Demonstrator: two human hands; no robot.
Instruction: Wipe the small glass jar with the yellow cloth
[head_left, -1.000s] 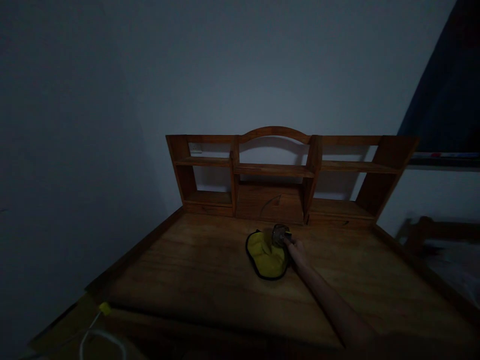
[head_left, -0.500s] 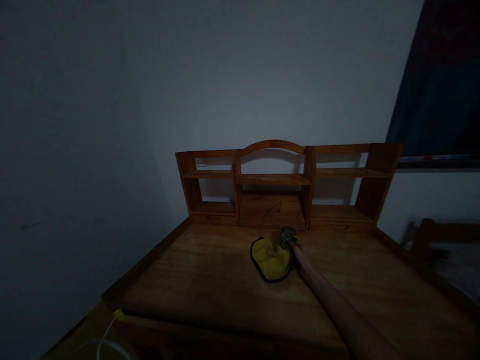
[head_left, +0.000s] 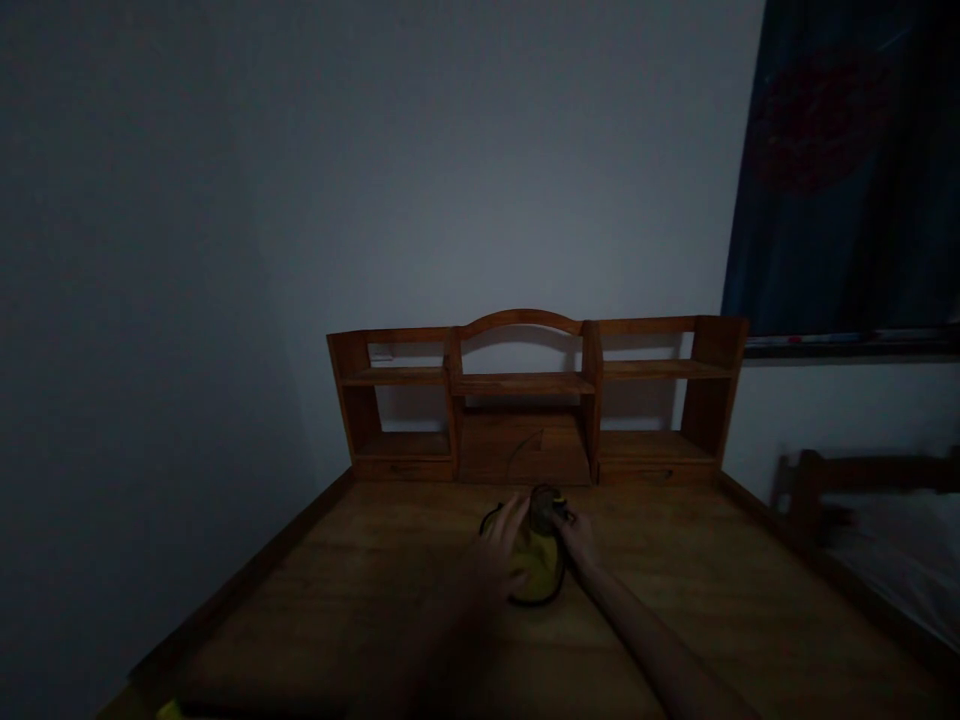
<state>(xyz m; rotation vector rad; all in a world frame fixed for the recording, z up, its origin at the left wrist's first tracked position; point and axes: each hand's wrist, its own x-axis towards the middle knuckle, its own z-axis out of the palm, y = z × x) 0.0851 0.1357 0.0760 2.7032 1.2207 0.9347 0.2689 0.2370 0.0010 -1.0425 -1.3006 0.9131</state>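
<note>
A yellow cloth with a black edge (head_left: 541, 578) lies on the wooden desk (head_left: 675, 580), partly covered by my hands. My right hand (head_left: 577, 540) grips a small round, greyish, glassy-looking object (head_left: 544, 508) at its right side, over the cloth's far edge. Its exact kind is too dark to make out. Over the left part of the cloth is my left hand (head_left: 499, 545), slightly blurred, its fingers stretched out and apart. It holds nothing, and its fingertips are close to the round object's left side.
At the desk's back stands a wooden shelf unit (head_left: 525, 384) with several compartments against a pale wall (head_left: 450, 180). A dark curtain (head_left: 840, 200) hangs at right, above a wooden bed frame (head_left: 810, 485). Something small and yellow (head_left: 169, 710) shows at the bottom left.
My left hand has come in from below and now reaches over the cloth. My right hand still grips the round object. The view has shifted, so the desk appears lower and further left.
</note>
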